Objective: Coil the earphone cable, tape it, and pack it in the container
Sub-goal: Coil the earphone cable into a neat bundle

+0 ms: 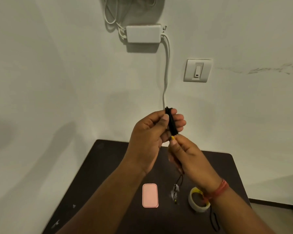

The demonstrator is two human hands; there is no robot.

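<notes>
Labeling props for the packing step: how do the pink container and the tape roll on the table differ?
The pink container is a flat rounded rectangle, solid pink; the tape roll is a whitish ring with an open centre and yellow on its inner rim. The container lies fully in view; the roll is partly hidden by the right hand's wrist. Both rest on the dark table, untouched.

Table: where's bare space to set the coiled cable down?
Free: the dark table left of the pink container, and the far strip under the left hand and right hand. Crowded: between the container and the tape roll, where loose cable lies.
</notes>
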